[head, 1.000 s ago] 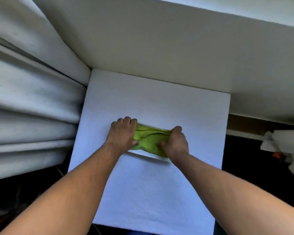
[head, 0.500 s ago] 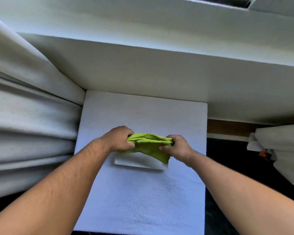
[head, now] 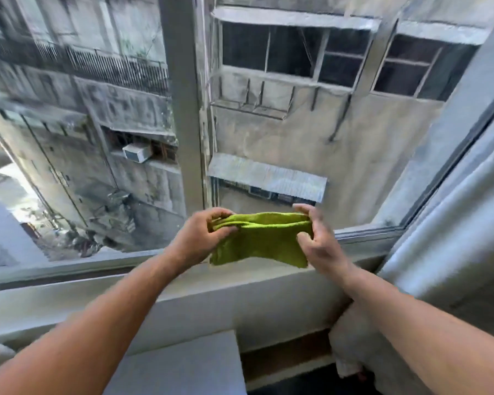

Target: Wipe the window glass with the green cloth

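The green cloth (head: 261, 239) is folded and held up in the air between both hands, in front of the lower part of the window glass (head: 283, 129). My left hand (head: 201, 233) pinches its left end with fingers and thumb. My right hand (head: 317, 238) grips its right end, fingers curled over the top edge. The cloth hangs a little above the window sill (head: 183, 297) and does not touch the glass. A grey vertical frame bar (head: 187, 109) splits the window into a left pane and a right pane.
A white curtain (head: 454, 252) hangs at the right edge of the window. A white padded surface (head: 183, 366) lies below the sill. Grey buildings show through the glass.
Both hands lifted the green cloth off the white surface and raised it to window height. The view swung up from the surface to the window.
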